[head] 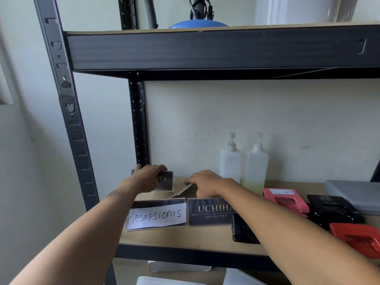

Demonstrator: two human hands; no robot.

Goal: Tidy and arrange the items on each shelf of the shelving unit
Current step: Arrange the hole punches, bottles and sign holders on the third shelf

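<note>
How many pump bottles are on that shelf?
2. Both stand side by side at the back of the shelf against the wall: the left bottle just beyond the right hand, the right bottle beside it. None seem hidden.

Two signs (pixel 156 215) at shelf (pixel 181 238) front, bottles (pixel 243 161) behind (hole punches (pixel 287 199) rt).

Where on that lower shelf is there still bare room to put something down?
Bare board runs along the front edge, below the Resepsionis sign and the Uchiha sign. A smaller gap lies behind the signs, between the left hand and right hand. The right end is crowded with hole punches and pump bottles.
</note>
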